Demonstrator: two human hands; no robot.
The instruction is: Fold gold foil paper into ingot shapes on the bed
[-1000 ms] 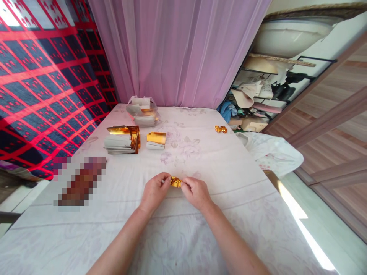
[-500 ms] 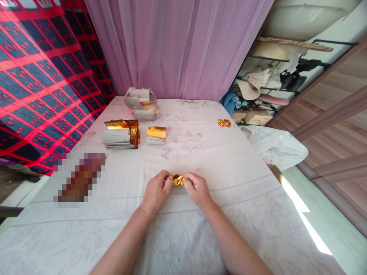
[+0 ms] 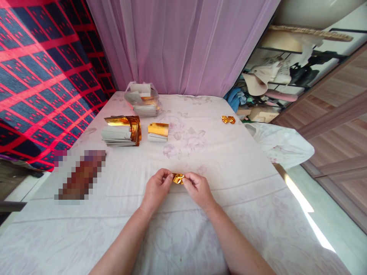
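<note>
A small crumpled piece of gold foil paper is stretched between my two hands, low over the cloth. My left hand pinches its left end between thumb and forefinger. The right end is in a like pinch of my right hand. Only the shiny middle of the foil shows; its ends are hidden by my fingertips. Beyond my hands lies a small stack of gold and white paper sheets. To its left is a thicker, folded stack of gold-faced sheets. Folded gold foil pieces rest at the far right.
A clear plastic bag with more paper stands at the back left. A blurred-out reddish item lies at the left. The table's flowered cloth reaches a purple curtain. A shelf and a white bag stand beyond the right edge.
The foil's middle looks flatter and more closed than before, with both hands still pinching its ends. The view has shifted slightly.
</note>
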